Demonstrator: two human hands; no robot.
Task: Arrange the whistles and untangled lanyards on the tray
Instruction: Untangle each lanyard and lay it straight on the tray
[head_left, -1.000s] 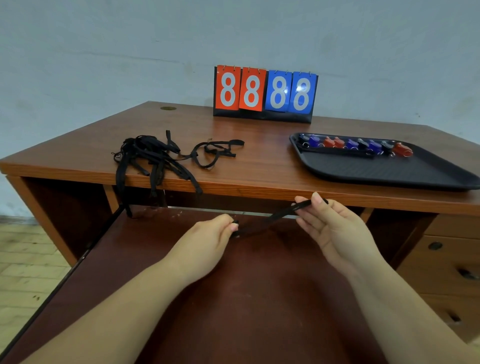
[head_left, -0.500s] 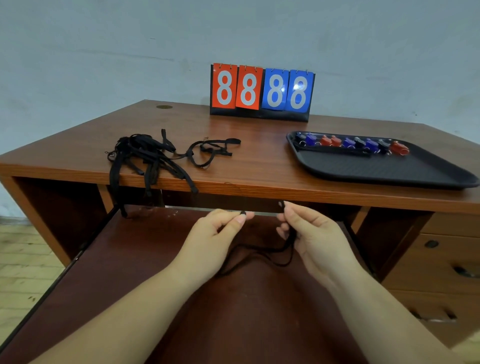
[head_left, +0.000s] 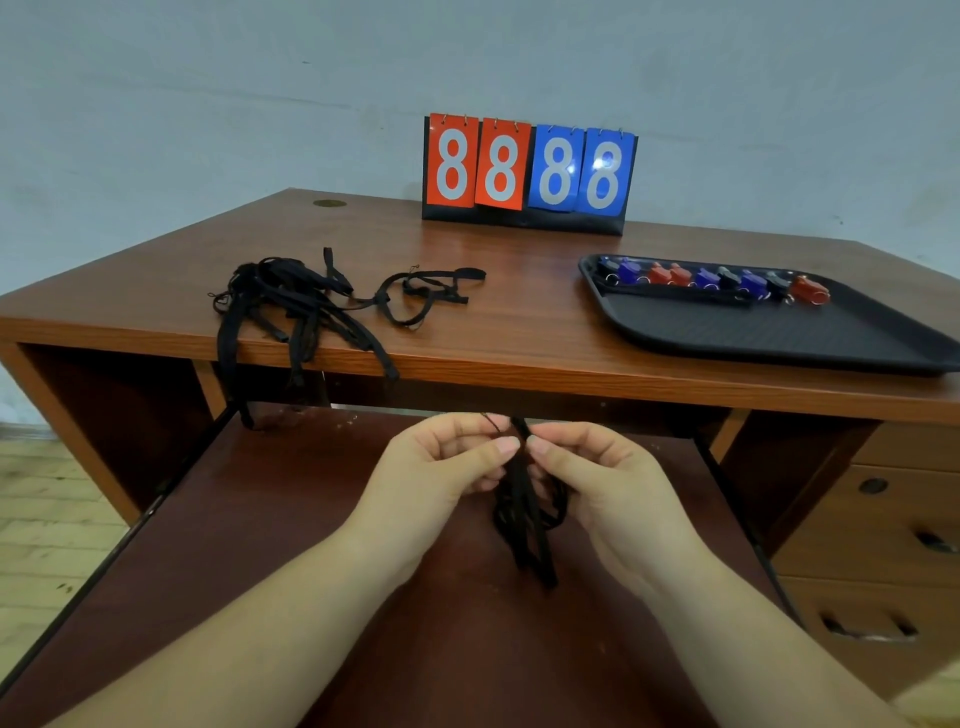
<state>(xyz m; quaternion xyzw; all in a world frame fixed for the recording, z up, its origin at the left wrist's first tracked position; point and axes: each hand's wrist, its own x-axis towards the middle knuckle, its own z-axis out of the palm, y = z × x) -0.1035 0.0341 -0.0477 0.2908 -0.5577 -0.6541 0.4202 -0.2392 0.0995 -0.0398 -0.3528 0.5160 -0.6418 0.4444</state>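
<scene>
Black lanyard (head_left: 522, 512) hanging lengthwise; we are pinching its top with left hand (head_left: 441, 465) and right hand (head_left: 597, 475); tray (head_left: 779, 332) lying far-right, right hand nearer.

Beyond the hands, the wooden counter (head_left: 519, 312) carries tangled lanyards (head_left: 311, 306), a scoreboard (head_left: 527, 174) and a black tray (head_left: 779, 332).

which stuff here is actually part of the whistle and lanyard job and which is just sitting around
Part of the job:
- black lanyard, pinched by left hand and right hand
- tangled lanyards on the desk
- black tray
- whistles in a row on the tray

Just lying about:
- flip scoreboard showing 8888
- wooden desk
</scene>
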